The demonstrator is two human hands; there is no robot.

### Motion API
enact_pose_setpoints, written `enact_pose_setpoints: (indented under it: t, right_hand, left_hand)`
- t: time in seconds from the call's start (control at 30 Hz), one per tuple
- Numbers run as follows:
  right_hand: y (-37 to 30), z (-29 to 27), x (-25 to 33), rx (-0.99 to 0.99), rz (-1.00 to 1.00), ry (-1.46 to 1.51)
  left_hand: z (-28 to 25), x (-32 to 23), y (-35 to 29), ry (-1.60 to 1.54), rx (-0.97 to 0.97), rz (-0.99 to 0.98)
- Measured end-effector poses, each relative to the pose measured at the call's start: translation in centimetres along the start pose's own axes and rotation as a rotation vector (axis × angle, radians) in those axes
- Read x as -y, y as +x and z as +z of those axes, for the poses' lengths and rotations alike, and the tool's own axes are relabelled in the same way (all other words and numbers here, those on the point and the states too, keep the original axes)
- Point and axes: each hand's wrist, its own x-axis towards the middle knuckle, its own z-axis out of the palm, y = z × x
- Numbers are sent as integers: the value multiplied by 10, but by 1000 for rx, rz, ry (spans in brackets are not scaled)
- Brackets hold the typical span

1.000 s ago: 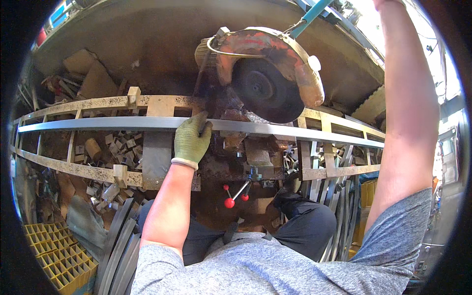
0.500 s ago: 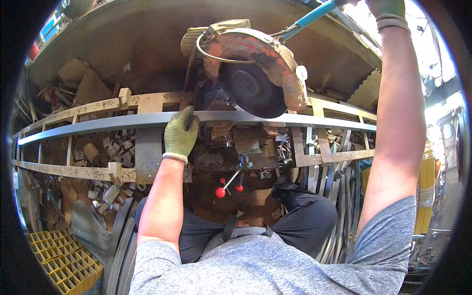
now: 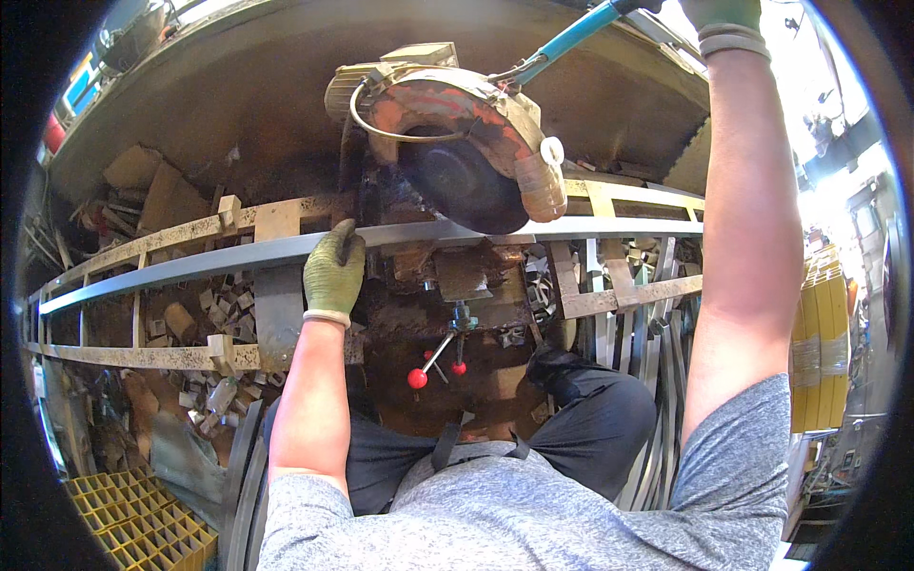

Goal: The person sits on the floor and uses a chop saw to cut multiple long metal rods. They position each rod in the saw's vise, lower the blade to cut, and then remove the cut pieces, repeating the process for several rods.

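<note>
Head view: you look down at a chop saw (image 3: 457,133) over a wooden frame (image 3: 162,238), with your two gloved hands at work.
Bar: a long grey metal bar (image 3: 190,262) runs across the frame from the far left, under the saw's disc (image 3: 462,186), and out to the right.
Left hand: your left hand (image 3: 333,271) lies flat on top of the bar, just left of the saw.
Left fingers: your fingers (image 3: 341,238) are together and curl over the bar's far edge, so the bar sits under your palm and fingertips; you press it down, you do not wrap it.
Right hand: your right hand (image 3: 724,19) is raised at the top edge, by the end of the saw's blue handle (image 3: 566,43).
Right fingers: they are cut off by the edge, so whether they close on the handle cannot be told.
Disc: its lower rim touches or nearly touches the bar, right of your left hand and clear of the fingers.
Below: a clamp lever with red knobs (image 3: 419,378) hangs under the saw, above your knees.
Around: offcuts (image 3: 214,295) lie under the frame, and a yellow grid (image 3: 143,514) sits at lower left.
</note>
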Motion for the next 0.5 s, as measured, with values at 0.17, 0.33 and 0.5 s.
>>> enact_pose_setpoints:
  t: [0.17,0.33,0.5]
  right_hand:
    - [0,7,2,-88,-8,-87]
    - [6,5,2,-22,197,345]
    - [-11,8,2,-29,-49,-126]
  left_hand:
    - [-5,-4,1,61,8,33]
    - [-6,-5,1,45,21,2]
    - [-7,-6,1,40,25,8]
